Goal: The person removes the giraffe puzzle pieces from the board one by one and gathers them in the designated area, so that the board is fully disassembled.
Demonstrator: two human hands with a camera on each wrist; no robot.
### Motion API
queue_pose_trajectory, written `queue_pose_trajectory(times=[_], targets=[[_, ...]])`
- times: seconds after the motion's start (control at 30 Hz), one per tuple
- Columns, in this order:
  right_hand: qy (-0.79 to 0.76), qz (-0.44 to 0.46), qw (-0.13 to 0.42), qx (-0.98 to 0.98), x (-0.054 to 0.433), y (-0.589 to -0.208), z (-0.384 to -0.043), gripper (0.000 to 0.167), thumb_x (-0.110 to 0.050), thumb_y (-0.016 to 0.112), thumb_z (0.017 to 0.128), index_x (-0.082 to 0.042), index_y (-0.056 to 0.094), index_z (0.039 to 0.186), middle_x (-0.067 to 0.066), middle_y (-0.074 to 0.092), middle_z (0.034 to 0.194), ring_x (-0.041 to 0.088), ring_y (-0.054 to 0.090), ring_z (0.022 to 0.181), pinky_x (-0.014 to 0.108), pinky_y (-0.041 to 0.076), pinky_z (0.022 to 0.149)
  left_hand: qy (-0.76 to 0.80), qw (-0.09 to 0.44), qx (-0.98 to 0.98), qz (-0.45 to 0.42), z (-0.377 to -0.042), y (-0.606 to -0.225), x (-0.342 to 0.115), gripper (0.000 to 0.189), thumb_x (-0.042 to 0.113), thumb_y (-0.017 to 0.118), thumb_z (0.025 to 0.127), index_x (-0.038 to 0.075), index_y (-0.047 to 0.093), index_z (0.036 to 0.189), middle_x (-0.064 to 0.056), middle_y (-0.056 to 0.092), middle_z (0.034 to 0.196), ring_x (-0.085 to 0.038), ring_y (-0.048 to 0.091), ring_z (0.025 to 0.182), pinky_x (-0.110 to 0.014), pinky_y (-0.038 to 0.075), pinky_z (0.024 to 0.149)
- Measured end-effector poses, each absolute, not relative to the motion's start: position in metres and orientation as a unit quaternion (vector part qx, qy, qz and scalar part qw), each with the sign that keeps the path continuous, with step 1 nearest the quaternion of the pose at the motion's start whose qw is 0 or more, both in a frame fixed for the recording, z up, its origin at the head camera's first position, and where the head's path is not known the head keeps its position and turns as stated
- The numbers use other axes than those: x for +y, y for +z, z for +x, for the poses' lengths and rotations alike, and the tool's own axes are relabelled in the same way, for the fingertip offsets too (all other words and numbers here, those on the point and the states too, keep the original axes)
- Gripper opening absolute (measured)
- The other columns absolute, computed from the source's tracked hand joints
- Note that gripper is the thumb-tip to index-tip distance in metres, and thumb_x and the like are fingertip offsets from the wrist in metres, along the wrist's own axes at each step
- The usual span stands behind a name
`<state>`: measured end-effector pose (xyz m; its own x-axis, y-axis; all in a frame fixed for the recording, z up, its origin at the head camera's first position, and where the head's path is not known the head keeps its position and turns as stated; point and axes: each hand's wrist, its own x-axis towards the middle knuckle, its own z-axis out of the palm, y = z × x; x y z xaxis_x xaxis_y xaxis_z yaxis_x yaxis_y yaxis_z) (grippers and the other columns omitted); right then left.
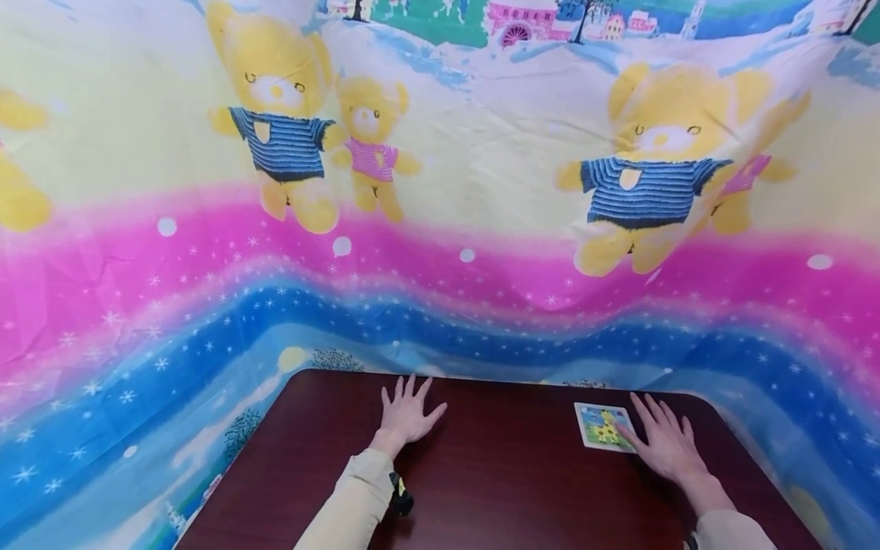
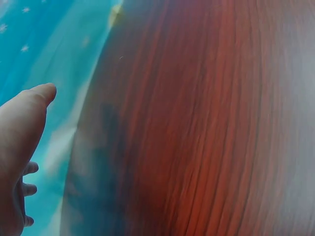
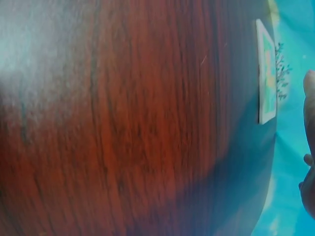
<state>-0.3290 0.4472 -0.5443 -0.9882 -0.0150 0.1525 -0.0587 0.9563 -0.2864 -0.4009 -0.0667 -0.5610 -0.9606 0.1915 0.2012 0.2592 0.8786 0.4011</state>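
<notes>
A small square picture puzzle point(image 1: 596, 428) with a white border and a yellow giraffe lies flat near the far right of the dark wooden table. My right hand point(image 1: 665, 443) is spread just to its right, the thumb overlapping its edge in the head view; contact cannot be told. In the right wrist view the puzzle point(image 3: 267, 73) appears edge-on beside part of the right hand point(image 3: 309, 147). My left hand point(image 1: 406, 416) has its fingers spread over the table's far left part and holds nothing. The left wrist view shows its thumb and several fingertips point(image 2: 29, 189).
The brown table point(image 1: 495, 473) has rounded far corners. Behind and beside it hangs a colourful cloth point(image 1: 467, 191) printed with teddy bears and snowflakes, close against the table's edges. A black strap device point(image 1: 402, 495) sits on the left wrist.
</notes>
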Motion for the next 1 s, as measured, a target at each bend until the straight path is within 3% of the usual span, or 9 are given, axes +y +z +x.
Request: queue_pose_trajectory(times=[0.2,0.23,0.73,1.0], targets=[[0.148,0.000,0.056,-0.987,0.463,-0.551,-0.334,0.098,-0.068,0.051,0.109,0.001,0.022,0.172,0.044,0.018,0.172,0.070,0.015,0.156,0.089,0.008,0.119,-0.191,0.063,-0.969,-0.143,-0.398,-0.559,-0.027,0.081,0.072,0.053,0.105,0.021,0.047,0.168,-0.020,0.035,0.179,-0.049,0.028,0.168,-0.078,0.019,0.131],[0.148,-0.005,0.053,-0.988,0.467,-0.553,-0.334,0.098,-0.068,0.050,0.109,0.002,0.022,0.172,0.045,0.017,0.171,0.071,0.015,0.155,0.090,0.008,0.119,-0.174,0.051,-0.972,-0.146,-0.391,-0.550,-0.017,0.077,0.064,0.057,0.106,0.021,0.046,0.168,-0.020,0.035,0.179,-0.048,0.029,0.168,-0.077,0.020,0.131],[0.146,-0.016,0.010,-0.989,0.467,-0.564,-0.336,0.095,-0.070,0.049,0.108,-0.001,0.029,0.170,0.046,0.014,0.171,0.075,0.013,0.152,0.092,0.009,0.116,-0.065,0.029,-0.966,-0.250,-0.358,-0.566,0.092,0.074,0.074,0.046,0.107,0.037,0.039,0.171,-0.003,0.036,0.181,-0.031,0.031,0.170,-0.063,0.029,0.135],[0.144,-0.015,-0.007,-0.989,0.462,-0.563,-0.340,0.099,-0.074,0.048,0.107,-0.001,0.031,0.170,0.046,0.017,0.170,0.076,0.013,0.152,0.092,0.009,0.117,-0.054,-0.013,-0.958,-0.281,-0.339,-0.562,0.131,0.073,0.078,0.040,0.107,0.045,0.034,0.171,0.008,0.031,0.182,-0.022,0.027,0.172,-0.057,0.027,0.137]])
